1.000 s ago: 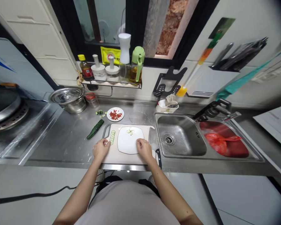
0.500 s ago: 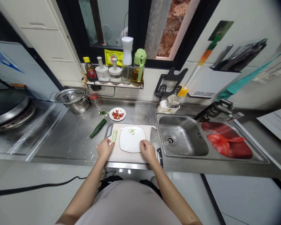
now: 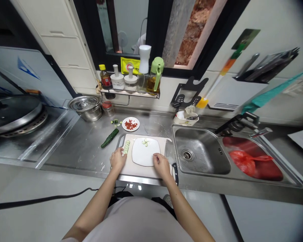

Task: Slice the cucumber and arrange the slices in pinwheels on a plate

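Note:
My left hand (image 3: pixel 118 160) is at the left side of the cutting board (image 3: pixel 151 172), fingers apart, with its fingertips at the lower end of a row of cucumber slices (image 3: pixel 126 146). My right hand (image 3: pixel 162 164) hovers by the lower right edge of a white square plate (image 3: pixel 141 156), its fingers curled together; whatever they may pinch is hidden. Near the plate's far edge, a few cucumber pieces (image 3: pixel 145 143) are laid out like a pinwheel. A knife with a black handle (image 3: pixel 175 173) lies along the board's right side. Left of the board is a cucumber (image 3: pixel 109 138).
Behind the board stand a small plate (image 3: pixel 124 127) of red pieces and some cucumber scraps (image 3: pixel 115 122). A steel pot (image 3: pixel 91 114) and red-lidded jar (image 3: pixel 108 109) are farther left. To the right is a double sink (image 3: pixel 202 164) holding a red plastic bag (image 3: pixel 243 163).
The head view has swung a little to the left, so the whole scene sits farther right. Both hands keep nearly the same places relative to the board and plate.

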The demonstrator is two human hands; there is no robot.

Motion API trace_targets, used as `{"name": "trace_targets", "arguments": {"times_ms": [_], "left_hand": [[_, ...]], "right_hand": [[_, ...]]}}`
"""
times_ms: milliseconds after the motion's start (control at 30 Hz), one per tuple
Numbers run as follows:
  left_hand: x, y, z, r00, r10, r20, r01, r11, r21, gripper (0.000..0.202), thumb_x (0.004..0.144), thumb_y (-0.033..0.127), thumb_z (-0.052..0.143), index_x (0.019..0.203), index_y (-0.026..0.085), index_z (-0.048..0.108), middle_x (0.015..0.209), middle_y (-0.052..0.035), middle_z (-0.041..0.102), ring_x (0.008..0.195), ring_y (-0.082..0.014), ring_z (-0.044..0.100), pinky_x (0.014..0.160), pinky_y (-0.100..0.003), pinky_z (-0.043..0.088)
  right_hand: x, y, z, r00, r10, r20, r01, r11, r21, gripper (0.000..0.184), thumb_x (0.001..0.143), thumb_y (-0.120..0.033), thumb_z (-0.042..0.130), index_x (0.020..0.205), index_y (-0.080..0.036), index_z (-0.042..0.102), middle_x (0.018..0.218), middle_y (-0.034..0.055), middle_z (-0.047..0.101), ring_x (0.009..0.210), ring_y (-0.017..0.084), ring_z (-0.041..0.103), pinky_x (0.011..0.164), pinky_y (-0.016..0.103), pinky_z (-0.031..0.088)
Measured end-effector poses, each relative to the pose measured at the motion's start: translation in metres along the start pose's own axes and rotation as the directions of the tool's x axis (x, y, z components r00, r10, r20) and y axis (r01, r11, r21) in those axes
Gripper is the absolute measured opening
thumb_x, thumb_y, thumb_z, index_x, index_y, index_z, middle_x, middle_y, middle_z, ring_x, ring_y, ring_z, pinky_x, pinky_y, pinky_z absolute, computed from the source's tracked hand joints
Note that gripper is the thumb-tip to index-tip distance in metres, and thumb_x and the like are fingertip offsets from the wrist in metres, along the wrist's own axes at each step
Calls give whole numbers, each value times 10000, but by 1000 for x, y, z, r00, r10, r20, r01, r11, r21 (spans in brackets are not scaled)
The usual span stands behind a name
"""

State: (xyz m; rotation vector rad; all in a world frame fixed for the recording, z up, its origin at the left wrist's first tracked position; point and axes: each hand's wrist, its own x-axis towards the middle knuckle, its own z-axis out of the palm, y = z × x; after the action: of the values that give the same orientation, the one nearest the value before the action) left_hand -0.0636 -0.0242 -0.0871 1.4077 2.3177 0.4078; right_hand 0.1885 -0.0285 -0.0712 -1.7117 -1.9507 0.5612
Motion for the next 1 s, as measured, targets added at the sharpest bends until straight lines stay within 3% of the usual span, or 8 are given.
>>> {"name": "trace_targets", "arguments": {"times_ms": [133,267,467,567,700,833,1000], "left_hand": [[1,1,0,1000,-24,10,23,999,38,278,801,349,618,1056,236,612,1051,-77,678,1045,-267,600,855,-353,414],[1,3,1,1000,-3,-2,3,1000,-5,220,803,287,620,1018,241,608,1051,-60,680,1043,-247,593,854,-341,413],[1,5,2,1000,-2,-29,-4,978,-211,160,811,199,576,961,228,619,888,-21,696,913,-203,620,813,-322,433],[5,16,-5,999,34,28,-16,873,-487,147,781,218,600,921,189,634,840,-28,684,782,-157,616,761,-285,461],[9,41,-22,976,203,75,-74,638,-767,204,713,272,655,882,158,640,815,-40,666,746,-135,602,737,-261,476],[4,66,-37,940,341,29,-159,509,-846,269,684,321,700,895,166,642,780,-17,640,702,-115,565,659,-231,436],[-3,87,-46,905,426,12,-194,437,-878,267,667,287,734,886,161,647,734,4,626,667,-101,545,620,-218,390]], "right_hand": [[1,-2,1,1000,-15,11,14,999,34,305,927,-316,395,968,-190,670,907,66,700,840,197,617,785,286,427],[4,-4,1,1000,-23,9,23,998,52,311,924,-322,391,964,-186,668,909,72,697,823,200,613,775,291,428],[7,-8,-4,1000,-22,8,22,998,58,317,920,-335,392,969,-187,668,882,71,690,810,202,608,771,298,429],[12,-16,-8,999,-29,13,27,995,100,307,910,-332,409,967,-186,673,886,70,691,816,201,608,770,299,434],[28,-38,-19,998,-61,10,58,973,222,276,881,-341,474,989,-186,676,813,49,673,773,187,597,746,289,446],[47,-61,-31,988,-154,-29,153,905,398,231,861,-339,524,974,-198,667,930,53,691,770,163,588,748,282,460],[57,-72,-36,978,-203,-51,203,860,468,154,839,-295,544,880,-194,654,856,36,679,764,153,576,729,269,444]]}}
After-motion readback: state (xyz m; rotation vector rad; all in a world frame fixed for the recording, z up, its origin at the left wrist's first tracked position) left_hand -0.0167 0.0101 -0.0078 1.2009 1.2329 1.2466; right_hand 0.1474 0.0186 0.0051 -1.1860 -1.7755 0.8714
